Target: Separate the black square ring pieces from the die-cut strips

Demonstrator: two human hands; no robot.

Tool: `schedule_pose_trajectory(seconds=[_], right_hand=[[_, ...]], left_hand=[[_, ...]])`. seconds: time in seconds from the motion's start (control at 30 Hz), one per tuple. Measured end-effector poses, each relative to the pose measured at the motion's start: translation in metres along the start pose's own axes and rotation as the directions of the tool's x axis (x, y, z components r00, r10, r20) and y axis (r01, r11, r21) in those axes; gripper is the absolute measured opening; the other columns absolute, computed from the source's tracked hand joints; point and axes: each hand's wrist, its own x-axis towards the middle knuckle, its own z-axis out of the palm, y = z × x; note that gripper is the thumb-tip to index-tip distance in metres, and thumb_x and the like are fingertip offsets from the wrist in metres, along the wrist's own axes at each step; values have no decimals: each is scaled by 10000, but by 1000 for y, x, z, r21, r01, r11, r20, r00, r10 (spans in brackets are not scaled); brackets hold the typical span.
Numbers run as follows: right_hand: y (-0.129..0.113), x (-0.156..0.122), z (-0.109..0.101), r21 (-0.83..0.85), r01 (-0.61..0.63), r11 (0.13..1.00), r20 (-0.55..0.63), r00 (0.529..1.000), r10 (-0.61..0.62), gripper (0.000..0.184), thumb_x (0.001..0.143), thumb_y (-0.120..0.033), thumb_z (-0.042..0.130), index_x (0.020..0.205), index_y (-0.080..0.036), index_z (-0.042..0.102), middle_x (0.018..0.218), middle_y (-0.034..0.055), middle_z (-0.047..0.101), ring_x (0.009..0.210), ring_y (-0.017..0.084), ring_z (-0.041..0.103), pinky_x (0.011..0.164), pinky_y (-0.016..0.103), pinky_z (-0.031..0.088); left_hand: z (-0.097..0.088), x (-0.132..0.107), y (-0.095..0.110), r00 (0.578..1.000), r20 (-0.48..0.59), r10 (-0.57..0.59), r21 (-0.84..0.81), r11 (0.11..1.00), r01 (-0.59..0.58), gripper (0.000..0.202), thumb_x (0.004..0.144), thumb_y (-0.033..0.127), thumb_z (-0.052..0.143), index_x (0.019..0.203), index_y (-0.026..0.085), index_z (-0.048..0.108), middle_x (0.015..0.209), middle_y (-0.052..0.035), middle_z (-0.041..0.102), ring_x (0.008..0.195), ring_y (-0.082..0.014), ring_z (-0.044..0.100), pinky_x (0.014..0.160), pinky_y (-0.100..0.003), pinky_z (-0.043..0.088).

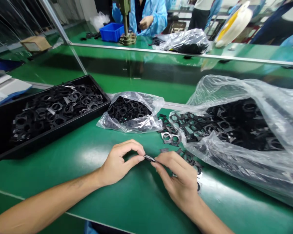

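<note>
The small black part (149, 158) is between the two hands, over the table (92, 201) and toward its near edge; it is seen nearly edge-on, so its outline is hard to make out, and fingertips cover its ends. The left hand (118, 164) pinches one end between thumb and forefinger; the right hand (182, 180) pinches the other likewise, its remaining fingers partly hidden. The right hand also hides some of the loose parts (175, 139) scattered beside the large clear bag (234, 159), whose right side is cut off by the edge of view; folds and glare blur what it holds. The small clear bag (134, 126), filled with black parts, lies near the table's far edge. The black tray (0, 143), heaped with similar parts, slants along the left up to that edge, its left end just cut off. Green tabletop stretches between tray and left hand and on to the near edge, leaving the left forearm room; on the right, loose parts crowd close. Beyond the far edge, what a co-worker's hand (146, 22) does is too small to tell.
</note>
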Motion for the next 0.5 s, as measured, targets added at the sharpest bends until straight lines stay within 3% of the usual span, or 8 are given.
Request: schedule_pose_trajectory(seconds=[0.17, 0.33, 0.4, 0.5], right_hand=[[-7, -6, -3, 112, -130, 985, 42, 991, 126, 89, 925, -111, 661, 859, -169, 674, 792, 43, 675, 720, 150, 622, 670, 260, 507], [-8, -7, -5, 257, -383, 887, 144, 923, 357, 157, 883, -154, 693, 738, -174, 637, 744, 15, 643, 720, 141, 584, 701, 270, 453], [-8, -5, -6, 364, -507, 781, 185, 861, 473, 189, 854, -217, 732, 704, -178, 624, 707, -4, 615, 677, 128, 548, 670, 263, 427], [-6, -2, -4, 553, -670, 494, 314, 718, 622, 313, 777, -388, 815, 676, -182, 601, 641, -25, 595, 590, 108, 514, 597, 243, 401]], left_hand=[[3, -12, 2, 996, 82, -19, 132, 991, 8, 95, 981, 160, 573, 921, 231, 594, 899, 9, 654, 862, -109, 648, 810, -175, 504], [4, -17, -5, 991, 126, 39, 199, 978, -64, 74, 1001, 202, 536, 954, 245, 573, 902, 14, 657, 837, -110, 663, 762, -155, 519], [3, -14, -5, 989, 137, 60, 217, 972, -89, 75, 1001, 213, 536, 952, 245, 583, 876, 18, 661, 794, -109, 668, 724, -149, 529], [2, -13, -7, 981, 117, 153, 273, 945, -180, 142, 989, 164, 532, 1035, 251, 635, 966, 3, 688, 863, -117, 697, 783, -163, 552]])
